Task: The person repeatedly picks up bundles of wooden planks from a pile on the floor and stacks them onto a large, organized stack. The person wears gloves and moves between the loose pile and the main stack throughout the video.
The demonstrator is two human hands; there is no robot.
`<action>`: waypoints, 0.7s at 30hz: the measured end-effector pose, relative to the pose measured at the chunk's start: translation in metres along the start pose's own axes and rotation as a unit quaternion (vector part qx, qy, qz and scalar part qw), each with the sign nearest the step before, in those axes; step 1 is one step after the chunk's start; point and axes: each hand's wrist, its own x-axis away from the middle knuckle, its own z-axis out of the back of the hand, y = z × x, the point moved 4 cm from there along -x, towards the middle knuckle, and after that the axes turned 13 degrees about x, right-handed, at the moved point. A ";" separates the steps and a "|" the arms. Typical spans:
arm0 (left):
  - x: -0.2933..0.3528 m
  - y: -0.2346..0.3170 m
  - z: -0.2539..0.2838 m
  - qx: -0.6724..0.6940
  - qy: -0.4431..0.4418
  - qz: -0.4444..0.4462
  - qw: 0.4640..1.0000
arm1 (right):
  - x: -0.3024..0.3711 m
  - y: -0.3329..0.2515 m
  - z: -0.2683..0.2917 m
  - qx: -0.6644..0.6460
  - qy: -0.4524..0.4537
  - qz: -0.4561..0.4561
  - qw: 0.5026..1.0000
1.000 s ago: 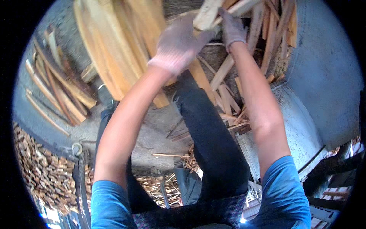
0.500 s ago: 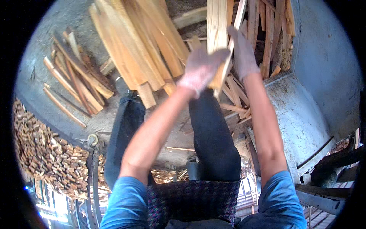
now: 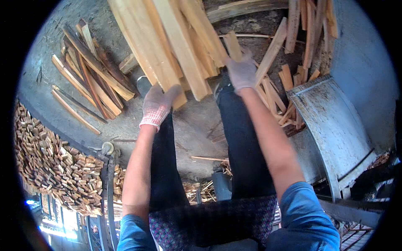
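Long pale planks [image 3: 142,46] lie in a stack in front of me, their near ends uneven. My left hand [image 3: 159,104], in a light knitted glove, holds the near end of a plank at the stack's left side, thumb and fingers around it. Another plank [image 3: 180,46] lies on top, its end jutting toward me between my hands. My gloved right hand [image 3: 242,73] is at the stack's right edge, slightly blurred, with thumb and fingers apart and no piece seen in its grasp. Just beyond it is a short wood piece [image 3: 233,45].
Bark-edged strips [image 3: 90,71] lie in a loose heap at left. More slats [image 3: 307,33] and offcuts [image 3: 272,96] lie at right beside a curved metal guard [image 3: 335,125]. A large pile of cut blocks [image 3: 58,167] lies at lower left. My legs [image 3: 247,142] are below my hands.
The narrow plank between my hands has left the right side; a plank now lies on top of the stack. My hands have moved apart, the left one down and left to the plank ends.
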 end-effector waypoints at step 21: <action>-0.118 -0.009 0.103 -0.163 0.144 -0.313 0.924 | -0.080 -0.078 0.055 -0.132 -0.067 0.235 0.961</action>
